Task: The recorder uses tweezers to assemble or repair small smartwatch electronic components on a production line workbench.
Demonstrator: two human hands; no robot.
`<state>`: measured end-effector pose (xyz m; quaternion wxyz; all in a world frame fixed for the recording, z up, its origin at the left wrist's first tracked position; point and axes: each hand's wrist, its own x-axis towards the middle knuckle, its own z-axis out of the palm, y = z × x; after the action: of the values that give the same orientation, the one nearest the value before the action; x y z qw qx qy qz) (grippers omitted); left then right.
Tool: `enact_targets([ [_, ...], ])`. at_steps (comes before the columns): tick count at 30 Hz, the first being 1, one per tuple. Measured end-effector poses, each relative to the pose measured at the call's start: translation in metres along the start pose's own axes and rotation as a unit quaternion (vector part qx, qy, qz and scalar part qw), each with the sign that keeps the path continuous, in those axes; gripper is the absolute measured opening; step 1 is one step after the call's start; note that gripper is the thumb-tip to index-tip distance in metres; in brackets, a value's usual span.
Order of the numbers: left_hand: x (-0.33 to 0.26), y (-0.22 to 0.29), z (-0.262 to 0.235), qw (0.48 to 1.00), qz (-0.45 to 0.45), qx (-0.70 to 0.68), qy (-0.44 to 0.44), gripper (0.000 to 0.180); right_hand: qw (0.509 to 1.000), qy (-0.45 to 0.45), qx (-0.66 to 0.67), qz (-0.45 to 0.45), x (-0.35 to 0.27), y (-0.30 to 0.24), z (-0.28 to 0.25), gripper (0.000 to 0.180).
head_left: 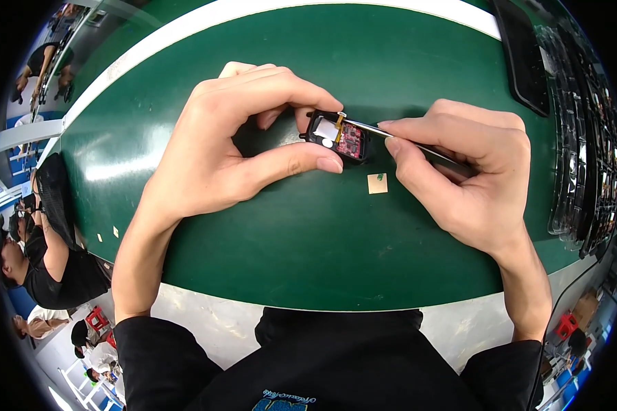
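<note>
Between the thumb and fingers of my left hand (236, 133) is a small black electronic device (350, 140) with its inside exposed. A red circuit board, a whitish block and a yellowish flex strip show in it. My right hand (469, 168) pinches a pair of metal tweezers (432, 150), held like a pen. Their tip reaches the upper edge of the device, by the flex strip. Whether the tips grip anything is too small to tell. Just below the device, a small beige square (377, 183) with a green mark lies on the green table (288, 253).
At the right stand stacked clear plastic trays (565, 137) with parts in them. A flat black object (521, 55) lies at the far right edge. Small beige scraps (116, 232) lie at the left. A co-worker in black (55, 267) sits beyond the table's left end.
</note>
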<state>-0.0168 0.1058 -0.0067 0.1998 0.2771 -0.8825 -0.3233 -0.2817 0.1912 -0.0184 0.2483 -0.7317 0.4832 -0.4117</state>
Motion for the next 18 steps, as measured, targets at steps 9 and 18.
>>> enact_targets([
  [9, 0.0009, -0.0005, -0.0002, 1.0, 0.008, -0.003, 0.004, 0.054, 1.0, 0.003, -0.015, 0.002, 0.0004, -0.0024, -0.0003, 0.016],
  [18, 0.0018, 0.0005, 0.0006, 1.0, 0.008, -0.001, 0.005, 0.05, 0.995, 0.034, -0.069, -0.06, -0.003, -0.0002, 0.0006, 0.025],
])
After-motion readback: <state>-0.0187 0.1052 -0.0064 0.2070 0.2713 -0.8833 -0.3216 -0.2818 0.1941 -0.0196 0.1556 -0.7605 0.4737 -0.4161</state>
